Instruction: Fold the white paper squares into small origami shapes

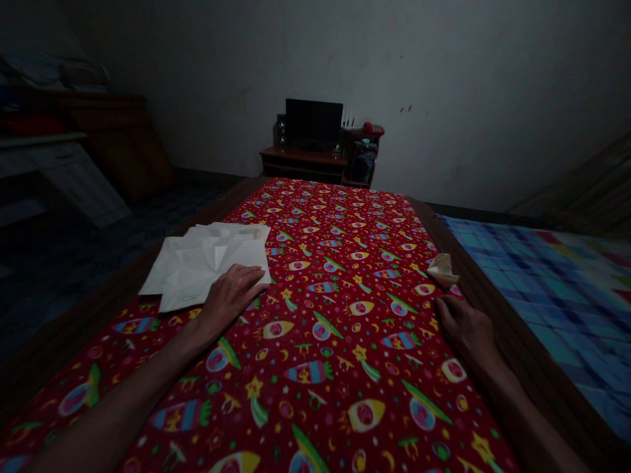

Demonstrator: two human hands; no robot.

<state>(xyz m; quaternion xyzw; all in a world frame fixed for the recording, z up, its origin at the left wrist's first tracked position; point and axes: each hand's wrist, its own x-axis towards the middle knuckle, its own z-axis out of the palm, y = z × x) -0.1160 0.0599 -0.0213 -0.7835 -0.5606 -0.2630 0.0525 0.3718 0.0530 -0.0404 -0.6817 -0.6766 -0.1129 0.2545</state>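
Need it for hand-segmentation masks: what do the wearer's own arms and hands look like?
Left hand and right hand: both ungloved. Left forearm and right forearm: bare as far as the frame shows, no sleeves in view. No watch, bracelet, cable or marking visible. Too dim to make out fine detail such as nails or thin rings.

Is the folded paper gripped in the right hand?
No, the folded paper lies on the red patterned cloth, just beyond the right hand.
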